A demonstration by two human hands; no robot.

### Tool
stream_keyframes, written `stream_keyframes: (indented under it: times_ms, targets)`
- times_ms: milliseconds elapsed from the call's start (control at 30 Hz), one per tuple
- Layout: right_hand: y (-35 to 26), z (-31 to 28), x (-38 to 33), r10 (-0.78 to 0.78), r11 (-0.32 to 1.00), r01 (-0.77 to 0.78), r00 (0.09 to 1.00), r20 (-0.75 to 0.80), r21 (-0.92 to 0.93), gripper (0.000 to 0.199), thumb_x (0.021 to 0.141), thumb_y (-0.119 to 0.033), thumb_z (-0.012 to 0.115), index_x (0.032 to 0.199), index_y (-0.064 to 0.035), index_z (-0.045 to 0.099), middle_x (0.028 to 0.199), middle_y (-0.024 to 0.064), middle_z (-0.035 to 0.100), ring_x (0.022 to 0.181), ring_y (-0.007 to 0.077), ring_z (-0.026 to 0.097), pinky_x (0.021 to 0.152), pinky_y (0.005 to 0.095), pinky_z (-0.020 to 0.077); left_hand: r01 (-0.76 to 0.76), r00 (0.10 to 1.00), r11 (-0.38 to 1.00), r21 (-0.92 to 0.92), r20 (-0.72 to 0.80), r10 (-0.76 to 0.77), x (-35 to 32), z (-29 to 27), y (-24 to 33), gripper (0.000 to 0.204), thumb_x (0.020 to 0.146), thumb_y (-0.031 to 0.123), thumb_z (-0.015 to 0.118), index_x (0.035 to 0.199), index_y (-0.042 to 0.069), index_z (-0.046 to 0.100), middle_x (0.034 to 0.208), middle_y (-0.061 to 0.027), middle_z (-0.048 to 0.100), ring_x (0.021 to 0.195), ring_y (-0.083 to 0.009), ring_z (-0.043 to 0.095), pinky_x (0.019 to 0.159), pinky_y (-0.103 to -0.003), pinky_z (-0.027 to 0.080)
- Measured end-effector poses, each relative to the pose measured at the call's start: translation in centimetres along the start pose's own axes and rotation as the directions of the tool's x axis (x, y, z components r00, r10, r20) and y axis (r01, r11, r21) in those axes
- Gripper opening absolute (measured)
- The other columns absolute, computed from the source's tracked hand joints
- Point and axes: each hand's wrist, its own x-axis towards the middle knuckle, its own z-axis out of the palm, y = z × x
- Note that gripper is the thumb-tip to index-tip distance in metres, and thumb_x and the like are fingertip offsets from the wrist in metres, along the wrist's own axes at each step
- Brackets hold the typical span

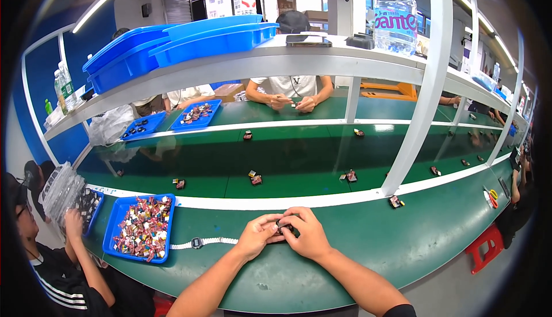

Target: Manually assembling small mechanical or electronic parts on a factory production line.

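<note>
My left hand (257, 236) and my right hand (307, 233) meet over the green bench top (368, 242), close to its white front stripe. Together they pinch a small dark part (286, 226); most of it is hidden by my fingers. A wristwatch with a pale strap (201, 242) lies flat just left of my left hand. Further left stands a blue tray (118, 225) heaped with several small red, white and dark parts.
A green conveyor belt (299, 156) runs across the middle, carrying scattered small parts (255, 179). One part (395, 202) lies by a white post (417, 98). A person (63, 259) works at my left; another sits opposite (290, 90). Blue trays (195, 38) and bottles sit on the shelf.
</note>
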Motion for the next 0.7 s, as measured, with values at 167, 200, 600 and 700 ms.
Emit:
stream_keyframes:
  times_ms: [167,200,600,700]
  targets:
    - [0.09,0.38,-0.23,-0.129,0.973,0.124,0.991,-0.017,-0.193,0.018,0.072,-0.003,0.072,0.089,-0.0068,0.069,0.094,0.0046,0.06,0.088,0.0232,0.061,0.07,0.0331,0.0542,0.023,0.999,1.0,0.017,-0.026,-0.022,-0.08,0.02,0.15,0.033,0.101,0.008,0.049,0.133,-0.001,0.049,0.121,-0.0131,0.062,0.109,-0.0206,0.063,0.095,-0.035,0.055]
    - [0.03,0.38,-0.25,-0.134,0.965,0.124,0.991,-0.024,-0.233,0.019,0.071,-0.004,0.072,0.089,-0.0073,0.069,0.093,0.0039,0.06,0.087,0.0225,0.061,0.07,0.0333,0.0541,0.033,0.999,0.999,0.027,-0.03,-0.033,-0.09,0.05,0.14,0.033,0.101,0.008,0.049,0.133,-0.001,0.049,0.12,-0.0125,0.063,0.108,-0.02,0.063,0.094,-0.035,0.055]
    - [0.1,0.48,-0.41,-0.222,0.893,0.215,0.975,0.028,-0.395,0.016,0.074,-0.009,0.074,0.088,-0.01,0.068,0.094,0.0009,0.062,0.083,0.0196,0.062,0.065,0.0316,0.0539,0.052,0.997,0.998,0.031,-0.06,-0.05,-0.22,0.25,0.39,0.032,0.101,0.006,0.049,0.132,-0.001,0.051,0.117,-0.0123,0.063,0.106,-0.0195,0.064,0.092,-0.034,0.057]
    - [0.41,0.44,-0.74,-0.203,0.88,0.188,0.979,0.012,-0.436,0.014,0.075,-0.009,0.073,0.088,-0.0102,0.068,0.093,0.0004,0.062,0.082,0.0191,0.063,0.064,0.0309,0.0537,0.042,0.998,0.998,0.045,-0.04,-0.04,0.12,0.77,0.26,0.032,0.1,0.005,0.049,0.131,-0.002,0.051,0.117,-0.0124,0.063,0.106,-0.02,0.064,0.092,-0.034,0.057]
